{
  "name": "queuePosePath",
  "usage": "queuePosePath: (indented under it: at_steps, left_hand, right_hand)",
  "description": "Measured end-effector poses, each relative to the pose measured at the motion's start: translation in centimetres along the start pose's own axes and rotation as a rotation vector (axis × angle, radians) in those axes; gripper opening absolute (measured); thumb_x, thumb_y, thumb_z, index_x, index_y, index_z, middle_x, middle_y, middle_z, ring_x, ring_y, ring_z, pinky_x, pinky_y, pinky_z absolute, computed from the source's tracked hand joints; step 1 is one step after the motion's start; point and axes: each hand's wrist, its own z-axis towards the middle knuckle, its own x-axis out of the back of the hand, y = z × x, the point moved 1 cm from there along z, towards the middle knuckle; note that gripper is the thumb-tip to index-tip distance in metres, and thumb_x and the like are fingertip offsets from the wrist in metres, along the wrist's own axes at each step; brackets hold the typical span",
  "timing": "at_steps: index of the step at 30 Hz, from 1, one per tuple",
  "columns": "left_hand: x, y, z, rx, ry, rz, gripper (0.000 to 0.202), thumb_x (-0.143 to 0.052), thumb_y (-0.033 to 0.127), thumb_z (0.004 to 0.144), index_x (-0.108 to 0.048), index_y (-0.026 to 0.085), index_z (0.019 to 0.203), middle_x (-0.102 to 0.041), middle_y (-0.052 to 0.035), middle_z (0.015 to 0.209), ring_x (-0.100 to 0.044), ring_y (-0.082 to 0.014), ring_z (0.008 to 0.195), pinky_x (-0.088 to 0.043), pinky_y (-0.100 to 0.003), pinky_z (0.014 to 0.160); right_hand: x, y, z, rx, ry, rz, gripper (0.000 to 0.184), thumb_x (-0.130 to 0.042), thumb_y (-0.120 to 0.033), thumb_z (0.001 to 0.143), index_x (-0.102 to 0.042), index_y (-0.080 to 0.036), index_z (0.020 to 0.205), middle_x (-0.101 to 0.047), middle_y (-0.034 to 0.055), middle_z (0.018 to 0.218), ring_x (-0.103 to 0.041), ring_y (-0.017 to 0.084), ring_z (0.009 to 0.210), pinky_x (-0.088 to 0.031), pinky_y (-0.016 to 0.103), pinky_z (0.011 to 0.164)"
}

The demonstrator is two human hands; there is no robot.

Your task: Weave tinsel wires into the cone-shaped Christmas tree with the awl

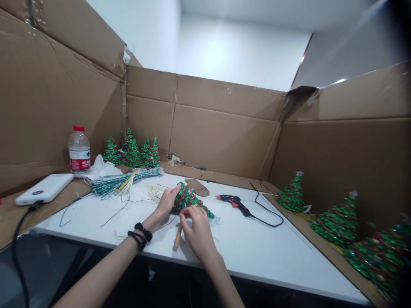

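Note:
A small green tinsel Christmas tree (pixel 189 199) with red flecks lies tilted over the white table (pixel 263 248). My left hand (pixel 167 201) grips its wide base from the left, fingers curled round it. My right hand (pixel 196 229) is closed in a pinch on the tree's lower side, near its tip. A wooden stick (pixel 177 238) pokes out below, between my two hands. A black band sits on my left wrist.
A black and red glue gun (pixel 236 202) with its cord lies right of the tree. A bundle of green wires (pixel 123 182), a water bottle (pixel 79 150), a white power bank (pixel 45 188) and finished trees (pixel 133 152) stand left. More trees (pixel 337 220) line the right cardboard wall.

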Motion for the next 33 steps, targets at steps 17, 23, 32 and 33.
queuePosePath:
  at_steps: [17,23,32,33]
  left_hand:
    - [-0.2,0.3,-0.1,0.021,0.004,-0.031,0.053,-0.054,0.066,0.069,-0.041,0.019,0.050,-0.034,0.0060,0.044,-0.030,-0.0093,0.044,-0.025,-0.024,0.046]
    - [-0.4,0.3,-0.4,0.070,-0.006,-0.092,0.052,-0.055,0.066,0.068,-0.043,0.018,0.053,-0.040,0.0047,0.048,-0.035,-0.0099,0.046,-0.028,-0.023,0.047]
    - [-0.3,0.3,-0.4,0.059,-0.013,-0.097,0.051,-0.055,0.065,0.070,-0.039,0.019,0.053,-0.034,0.0060,0.049,-0.030,-0.0090,0.046,-0.025,-0.022,0.045]
    - [-0.3,0.2,-0.4,0.055,-0.013,-0.081,0.052,-0.054,0.066,0.070,-0.038,0.019,0.053,-0.033,0.0061,0.049,-0.029,-0.0091,0.047,-0.025,-0.022,0.045]
  right_hand:
    - [0.5,0.5,-0.1,-0.208,0.256,0.209,0.016,-0.030,-0.022,0.088,-0.044,-0.020,0.096,-0.060,0.0050,0.082,-0.059,0.018,0.067,-0.041,0.027,0.061]
    - [2.3,0.6,-0.1,-0.240,0.043,0.081,0.021,-0.036,-0.020,0.086,-0.049,-0.021,0.102,-0.066,0.0040,0.079,-0.062,0.021,0.069,-0.040,0.026,0.059]
    - [2.3,1.4,-0.1,-0.249,-0.049,-0.012,0.017,-0.040,-0.015,0.084,-0.054,-0.021,0.092,-0.066,0.0029,0.075,-0.064,0.020,0.068,-0.038,0.024,0.057]
    - [2.3,1.4,0.0,-0.260,-0.054,-0.003,0.017,-0.040,-0.015,0.084,-0.054,-0.021,0.092,-0.067,0.0032,0.076,-0.064,0.020,0.070,-0.039,0.024,0.058]
